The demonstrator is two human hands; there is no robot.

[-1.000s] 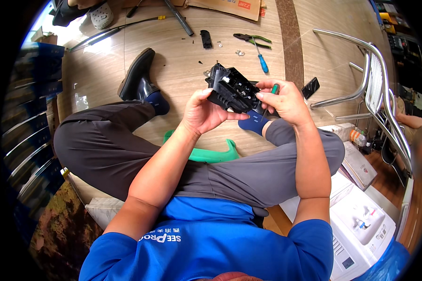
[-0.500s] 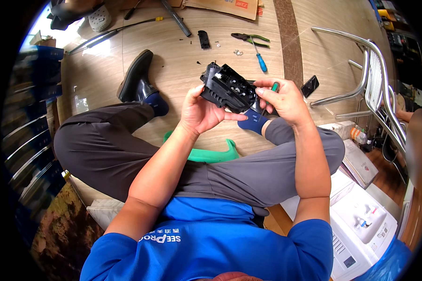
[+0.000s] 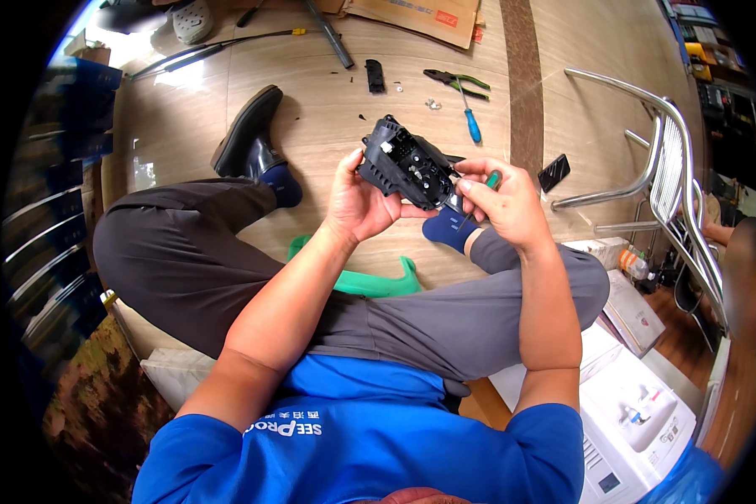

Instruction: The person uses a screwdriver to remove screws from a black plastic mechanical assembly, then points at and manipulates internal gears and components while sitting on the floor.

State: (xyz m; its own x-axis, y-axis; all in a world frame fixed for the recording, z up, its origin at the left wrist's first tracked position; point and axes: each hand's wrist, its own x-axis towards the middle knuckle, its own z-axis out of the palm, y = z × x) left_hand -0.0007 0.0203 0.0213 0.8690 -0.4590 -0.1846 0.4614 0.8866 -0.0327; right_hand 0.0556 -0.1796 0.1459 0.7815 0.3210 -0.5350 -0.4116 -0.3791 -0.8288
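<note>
In front of me, my left hand (image 3: 359, 197) holds a black plastic housing (image 3: 399, 164) from its left side, fingers beneath it and thumb at the edge. The housing is tilted, showing its open inside with small white and metal parts. My right hand (image 3: 504, 206) grips a screwdriver with a green handle (image 3: 493, 180), its fingertips at the housing's right end. Beyond them on the floor lie green-handled pliers (image 3: 458, 82), a blue-handled screwdriver (image 3: 472, 124), a small black plastic piece (image 3: 375, 77) and a few tiny parts.
Around me are a black boot (image 3: 248, 126), a green plastic piece (image 3: 378, 281), a steel-tube chair (image 3: 672, 193), a black phone-like slab (image 3: 553, 173), a white appliance (image 3: 622, 403), cardboard (image 3: 412, 17) and blue racks (image 3: 67, 168). A person's arm (image 3: 718, 231) shows at right.
The view has shifted slightly. The black housing is angled a little differently in my hands, and my right hand has moved slightly left. Both hands keep their hold.
</note>
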